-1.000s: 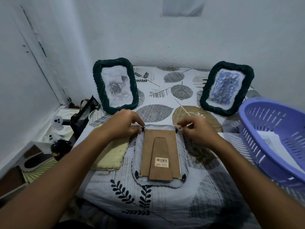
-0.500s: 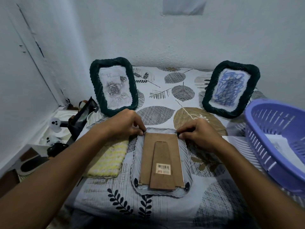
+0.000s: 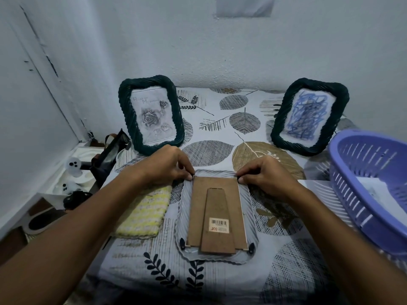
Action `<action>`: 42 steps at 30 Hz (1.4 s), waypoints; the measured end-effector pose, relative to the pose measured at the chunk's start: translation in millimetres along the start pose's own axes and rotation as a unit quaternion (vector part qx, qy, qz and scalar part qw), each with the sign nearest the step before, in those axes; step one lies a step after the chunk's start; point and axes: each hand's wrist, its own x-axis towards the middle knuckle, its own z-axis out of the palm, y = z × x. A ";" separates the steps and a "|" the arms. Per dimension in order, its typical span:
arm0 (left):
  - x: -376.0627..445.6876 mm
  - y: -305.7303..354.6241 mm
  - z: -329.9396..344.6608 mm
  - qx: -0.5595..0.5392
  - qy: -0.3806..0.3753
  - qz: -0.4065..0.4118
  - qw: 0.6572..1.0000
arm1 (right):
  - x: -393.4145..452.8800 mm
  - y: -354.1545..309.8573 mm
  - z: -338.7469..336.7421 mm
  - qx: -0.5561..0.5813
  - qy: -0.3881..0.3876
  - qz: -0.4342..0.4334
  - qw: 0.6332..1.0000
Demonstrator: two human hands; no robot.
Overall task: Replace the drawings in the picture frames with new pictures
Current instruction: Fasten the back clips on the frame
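Change: against the frame a second ago, I see both hands drawn in tighter on the far corners of the backing board; the thin pale stick that showed by my right fingers then is out of sight now. The face-down frame lies where it did.
Left hand: my left hand [image 3: 164, 165] is curled, thumb and forefinger tips pressed together at the far left corner of the backing board [image 3: 217, 213], on what looks like a small dark clip there. I cannot tell whether the clip is turned.
Right hand: my right hand [image 3: 267, 173] is curled the same way, fingertips pinching at the far right corner of the board.
Face-down frame: the pale frame [image 3: 250, 219] lies flat on the leaf-print cloth [image 3: 209, 133], back up, between my forearms, its far edge touching both hands. The brown board with its stand and barcode sticker [image 3: 219, 225] sits in it; two dark clips [image 3: 182, 244] show at the near corners.
Standing frames: a dark frame with a rose drawing [image 3: 152, 114] stands just beyond my left hand; a dark frame with a blue scribble [image 3: 309, 116] stands beyond my right, well apart.
Side things: a yellow cloth [image 3: 144, 214] lies just left of the flat frame; a purple basket [image 3: 372, 183] sits at the right with paper inside.
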 end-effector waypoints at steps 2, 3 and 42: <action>-1.0 0.0 0.5 -0.006 0.004 0.004 1.000 | -0.1 0.3 0.1 -0.002 0.000 -0.001 1.000; -1.3 0.2 0.7 -0.009 0.006 0.005 1.000 | -0.1 0.2 -0.1 -0.002 0.000 -0.001 1.000; 2.2 -2.3 7.1 -0.038 0.038 0.006 0.999 | 1.6 1.6 4.0 -0.034 0.028 -0.020 0.999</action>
